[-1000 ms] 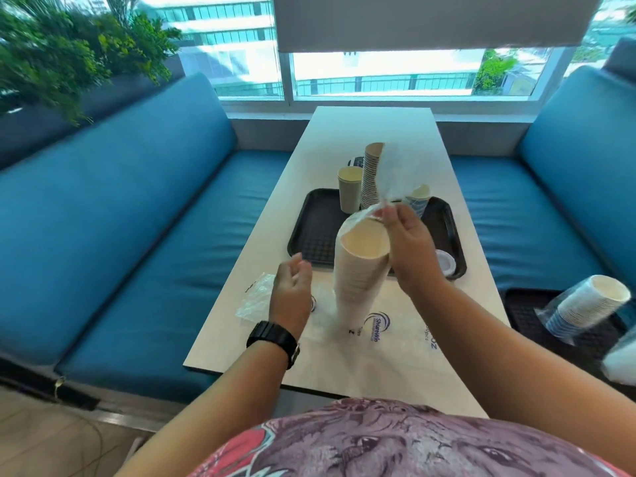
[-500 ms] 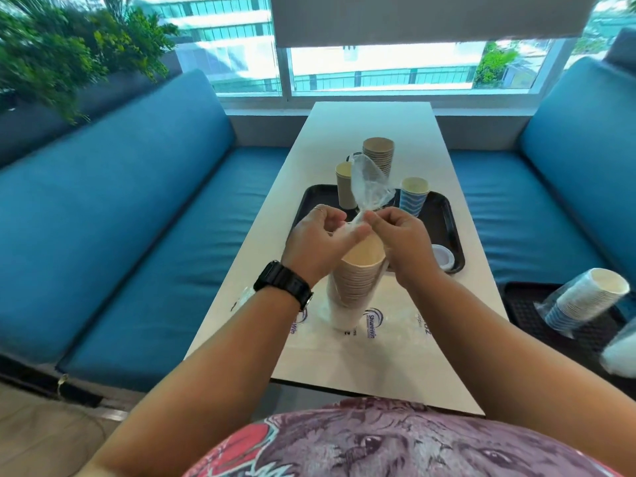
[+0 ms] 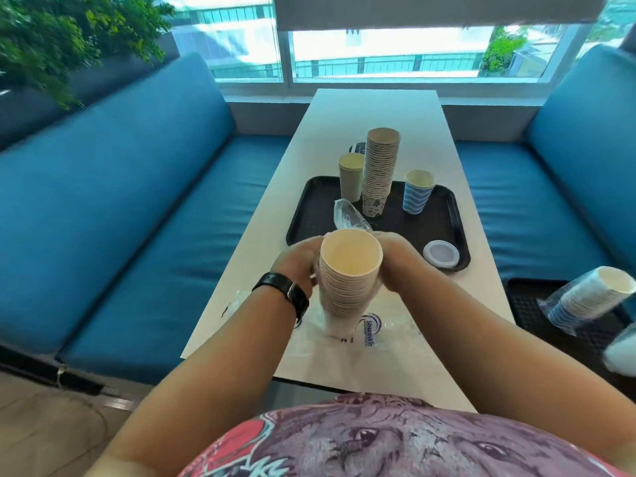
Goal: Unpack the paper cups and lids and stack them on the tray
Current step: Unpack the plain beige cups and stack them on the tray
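Beige table (image 3: 375,111): both hands, left hand (image 3: 298,259) and right hand (image 3: 395,259), had dropped to grip the cream paper-cup stack (image 3: 347,280), its clear plastic sleeve (image 3: 347,215) now peeled open on top.

Matt paper cups (image 3: 351,270), crinkly clear plastic wrap (image 3: 347,215), textured black plastic tray (image 3: 457,215), smooth white table (image 3: 375,108).

Both hands now sit lower, the left hand (image 3: 298,259) and right hand (image 3: 395,261) gripping the sides of the cup stack (image 3: 349,273), whose plastic wrap (image 3: 347,215) now trails behind the rim, no longer pinched overhead.
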Available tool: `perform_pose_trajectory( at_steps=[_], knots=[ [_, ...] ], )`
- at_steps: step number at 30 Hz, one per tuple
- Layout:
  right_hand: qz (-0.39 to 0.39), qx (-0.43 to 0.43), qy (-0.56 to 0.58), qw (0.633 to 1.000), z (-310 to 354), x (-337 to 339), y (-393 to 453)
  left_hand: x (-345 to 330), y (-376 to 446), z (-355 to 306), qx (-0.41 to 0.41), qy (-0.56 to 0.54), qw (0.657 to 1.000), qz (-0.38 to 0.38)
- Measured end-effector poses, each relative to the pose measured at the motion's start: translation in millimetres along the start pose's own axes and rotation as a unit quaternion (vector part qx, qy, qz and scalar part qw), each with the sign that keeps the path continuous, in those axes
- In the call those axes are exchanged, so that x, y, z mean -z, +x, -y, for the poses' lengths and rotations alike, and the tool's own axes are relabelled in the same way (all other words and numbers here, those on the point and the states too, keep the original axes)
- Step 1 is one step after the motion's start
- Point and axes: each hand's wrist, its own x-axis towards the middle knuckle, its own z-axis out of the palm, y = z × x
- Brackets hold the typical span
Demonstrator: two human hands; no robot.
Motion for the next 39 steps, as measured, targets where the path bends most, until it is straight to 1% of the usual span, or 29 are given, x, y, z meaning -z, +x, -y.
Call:
perform_pose_trajectory(
  at_steps=[2, 5, 7, 8, 9, 11, 13, 15, 16, 17, 19, 21, 23, 25, 27, 30, 32, 34, 36, 39],
  knots=[
    [-0.013, -0.008, -0.017, 1.000, -9.1, -2.6, -0.6, 4.1, -3.8, 15.6, -0.001, 0.003, 0.999, -0.033],
    [-0.046, -0.034, 0.001, 0.998, -18.8, -4.8, -3.7, 8.0, -8.5, 37.9, -0.038, -0.009, 0.995, -0.087],
    [-0.068, -0.038, 0.009, 0.997, -22.5, -4.2, -0.1, 12.9, -15.1, 47.6, -0.106, 0.022, 0.988, -0.105],
    [-0.073, -0.034, 0.008, 0.997, -21.9, -3.2, 0.4, 16.9, -20.3, 52.0, -0.164, 0.058, 0.980, -0.099],
    [-0.079, -0.031, 0.009, 0.996, -20.3, -2.7, 0.7, 22.1, -23.1, 58.4, -0.222, 0.108, 0.966, -0.081],
    [-0.087, -0.020, 0.024, 0.996, -17.6, -1.2, 1.2, 25.9, -29.4, 66.0, -0.324, 0.235, 0.916, -0.029],
    [-0.079, -0.008, 0.054, 0.995, -16.8, -1.0, 2.4, 23.7, -29.0, 67.5, -0.372, 0.319, 0.871, 0.010],
    [-0.052, -0.019, 0.112, 0.992, -17.1, -3.3, 0.9, 14.9, -27.8, 63.6, -0.378, 0.364, 0.851, 0.020],
    [-0.035, -0.024, 0.143, 0.989, -17.6, -3.7, -0.8, 10.8, -27.3, 61.1, -0.375, 0.373, 0.848, 0.017],
    [-0.028, -0.018, 0.149, 0.988, -19.6, -3.1, -1.6, 7.9, -26.1, 58.8, -0.374, 0.369, 0.851, 0.010],
    [-0.038, 0.021, 0.106, 0.993, -22.6, 0.4, -4.4, 4.9, -24.3, 57.3, -0.388, 0.350, 0.853, -0.010],
    [-0.036, 0.055, 0.096, 0.993, -23.8, 5.4, -6.8, 2.1, -23.3, 56.3, -0.406, 0.335, 0.850, -0.032],
    [-0.032, 0.113, 0.096, 0.988, -19.5, 10.9, -9.4, -3.2, -24.5, 52.5, -0.423, 0.315, 0.848, -0.046],
    [-0.046, 0.188, 0.084, 0.977, -9.9, 17.5, -13.8, -9.6, -27.0, 44.0, -0.435, 0.285, 0.852, -0.057],
    [-0.071, 0.268, 0.044, 0.960, 5.7, 23.9, -23.7, -15.4, -31.7, 33.3, -0.449, 0.262, 0.851, -0.070],
    [-0.108, 0.383, -0.051, 0.916, 34.7, 33.9, -42.0, -22.7, -37.5, 19.0, -0.451, 0.247, 0.853, -0.086],
    [-0.091, 0.445, -0.108, 0.884, 50.4, 39.3, -51.7, -27.9, -42.6, 9.8, -0.428, 0.248, 0.864, -0.091],
    [-0.057, 0.470, -0.159, 0.866, 60.9, 42.0, -56.0, -31.7, -45.7, 2.7, -0.423, 0.254, 0.865, -0.087],
    [-0.022, 0.471, -0.186, 0.862, 65.5, 42.5, -54.4, -32.6, -45.6, -0.4, -0.433, 0.251, 0.862, -0.084],
    [-0.014, 0.471, -0.226, 0.852, 68.0, 40.2, -50.3, -29.6, -46.1, 1.6, -0.449, 0.252, 0.852, -0.091]
  ],
)
